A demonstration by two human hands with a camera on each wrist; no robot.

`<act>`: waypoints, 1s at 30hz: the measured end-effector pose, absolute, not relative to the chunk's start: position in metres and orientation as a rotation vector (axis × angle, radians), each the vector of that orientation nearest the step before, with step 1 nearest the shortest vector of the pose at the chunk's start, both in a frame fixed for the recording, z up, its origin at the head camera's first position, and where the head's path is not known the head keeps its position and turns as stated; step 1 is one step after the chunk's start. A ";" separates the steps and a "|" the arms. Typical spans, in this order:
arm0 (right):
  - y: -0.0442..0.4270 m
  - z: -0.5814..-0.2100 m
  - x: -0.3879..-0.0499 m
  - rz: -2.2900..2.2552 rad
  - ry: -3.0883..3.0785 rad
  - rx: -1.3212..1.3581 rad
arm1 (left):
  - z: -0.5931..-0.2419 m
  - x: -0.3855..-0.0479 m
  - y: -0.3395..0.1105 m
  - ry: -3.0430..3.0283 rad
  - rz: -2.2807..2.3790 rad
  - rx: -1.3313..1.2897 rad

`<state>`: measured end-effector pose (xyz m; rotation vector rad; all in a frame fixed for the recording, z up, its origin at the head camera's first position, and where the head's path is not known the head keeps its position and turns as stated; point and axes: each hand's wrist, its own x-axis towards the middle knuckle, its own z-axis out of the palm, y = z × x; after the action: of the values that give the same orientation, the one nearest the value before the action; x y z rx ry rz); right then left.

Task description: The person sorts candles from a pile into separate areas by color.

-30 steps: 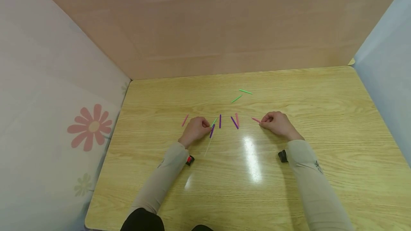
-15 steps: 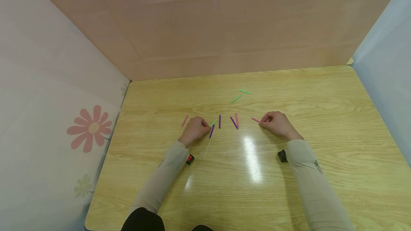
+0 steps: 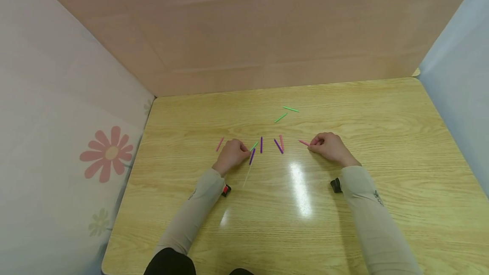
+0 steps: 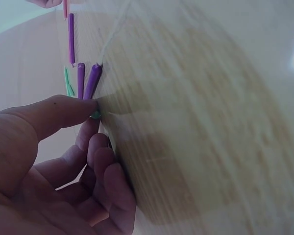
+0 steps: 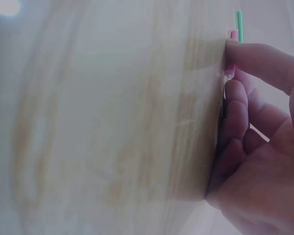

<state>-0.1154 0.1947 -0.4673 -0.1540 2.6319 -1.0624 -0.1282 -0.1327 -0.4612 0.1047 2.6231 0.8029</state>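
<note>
My left hand [image 3: 231, 155] pinches a short green stick [image 3: 254, 145] between thumb and finger; its end [image 4: 95, 114] shows between them in the left wrist view. A purple stick [image 3: 252, 156] lies right by those fingertips, and another purple stick [image 3: 261, 144] is just to the right. Farther right, my right hand [image 3: 329, 148] holds the end of a pink stick [image 3: 304, 142] between thumb and finger, its point aimed left. Between the hands, a purple stick [image 3: 279, 146] and a pink stick [image 3: 282, 142] lean together in a narrow V on the table.
Two green sticks [image 3: 280, 117] lie farther back on the wooden table [image 3: 183, 118]. A lone pink stick [image 3: 220, 144] is left of the left hand. Behind the table stands a brown covering [image 3: 259, 33], with pale walls at both sides. Light glares [image 3: 299, 190] off the tabletop.
</note>
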 end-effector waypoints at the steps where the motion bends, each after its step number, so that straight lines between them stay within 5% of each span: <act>1: 0.195 -0.467 -0.116 -1.062 2.633 -0.153 | -0.462 -0.128 -0.133 2.626 0.808 0.107; 30: 0.196 -0.468 -0.116 -1.054 2.633 -0.155 | -0.463 -0.128 -0.132 2.643 0.728 0.184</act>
<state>-0.1161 0.1958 -0.4680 -0.1548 2.6334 -1.0542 -0.1280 -0.1324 -0.4630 0.1845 2.6435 0.7276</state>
